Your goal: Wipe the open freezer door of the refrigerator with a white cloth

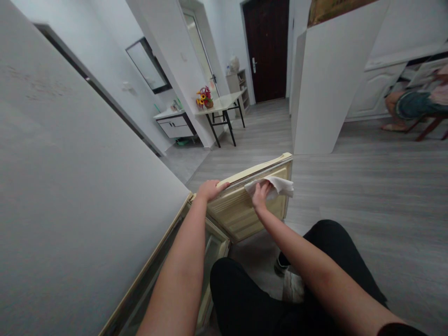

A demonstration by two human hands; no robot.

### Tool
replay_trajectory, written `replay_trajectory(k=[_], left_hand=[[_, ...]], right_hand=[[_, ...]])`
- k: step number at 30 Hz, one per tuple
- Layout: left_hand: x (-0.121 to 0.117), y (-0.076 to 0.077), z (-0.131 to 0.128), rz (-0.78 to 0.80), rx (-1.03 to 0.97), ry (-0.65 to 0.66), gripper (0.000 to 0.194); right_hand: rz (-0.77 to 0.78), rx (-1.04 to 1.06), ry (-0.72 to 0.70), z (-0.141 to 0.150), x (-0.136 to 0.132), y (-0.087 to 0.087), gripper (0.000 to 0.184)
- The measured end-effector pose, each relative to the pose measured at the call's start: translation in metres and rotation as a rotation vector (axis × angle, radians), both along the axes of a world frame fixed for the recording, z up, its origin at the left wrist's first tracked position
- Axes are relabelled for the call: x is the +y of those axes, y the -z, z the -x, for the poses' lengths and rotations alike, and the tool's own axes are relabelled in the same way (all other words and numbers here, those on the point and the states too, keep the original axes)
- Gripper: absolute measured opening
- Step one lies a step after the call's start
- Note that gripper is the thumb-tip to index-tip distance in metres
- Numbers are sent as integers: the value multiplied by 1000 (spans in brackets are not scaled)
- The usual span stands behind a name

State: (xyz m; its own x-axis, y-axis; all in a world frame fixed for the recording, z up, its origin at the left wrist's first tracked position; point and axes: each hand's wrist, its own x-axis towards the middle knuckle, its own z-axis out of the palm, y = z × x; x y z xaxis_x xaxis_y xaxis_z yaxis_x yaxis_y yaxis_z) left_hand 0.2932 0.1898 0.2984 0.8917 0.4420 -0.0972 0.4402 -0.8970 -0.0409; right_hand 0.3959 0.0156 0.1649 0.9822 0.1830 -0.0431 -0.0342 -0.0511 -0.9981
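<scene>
A cream refrigerator door [241, 221] stands swung open in front of my knees, its ribbed inner side facing me. My left hand [210, 190] is closed over the door's top edge near the hinge side. Pinched in my right hand [261, 196] is a white cloth [282, 185], held against the upper part of the inner side; one end sticks out past the fingers to the right. Left of the door is the open refrigerator compartment [212, 245], partly hidden behind my left arm. What lies inside it is too dark to make out.
The large pale refrigerator side or panel [87, 186] fills the left. Behind the door are a small table [226, 101] with flowers [205, 97], a white cabinet [317, 88] and a dark door [266, 51]. Another person [416, 102] sits at far right. A whitish thing [293, 285] lies between my legs.
</scene>
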Motion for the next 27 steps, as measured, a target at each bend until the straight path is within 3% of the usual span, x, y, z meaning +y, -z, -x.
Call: replay_trajectory(k=[3, 9, 14, 18, 22, 27], left_hand=[[1, 1, -1, -8, -3, -5, 91], [1, 0, -2, -7, -3, -14, 91], [0, 0, -3, -8, -18, -31, 91], [0, 0, -3, -2, -24, -52, 88], [1, 1, -3, 1, -26, -55, 86], [2, 2, -2, -6, -19, -52, 85]], right_hand=[[-6, -50, 49, -16, -13, -3, 83], [7, -99, 318, -66, -38, -2, 64], [-180, 79, 187, -79, -40, -4, 46], [-156, 130, 25, -46, -21, -3, 35], [-150, 107, -261, 7, 5, 1, 29], [-183, 114, -555, 62, 32, 19, 28]])
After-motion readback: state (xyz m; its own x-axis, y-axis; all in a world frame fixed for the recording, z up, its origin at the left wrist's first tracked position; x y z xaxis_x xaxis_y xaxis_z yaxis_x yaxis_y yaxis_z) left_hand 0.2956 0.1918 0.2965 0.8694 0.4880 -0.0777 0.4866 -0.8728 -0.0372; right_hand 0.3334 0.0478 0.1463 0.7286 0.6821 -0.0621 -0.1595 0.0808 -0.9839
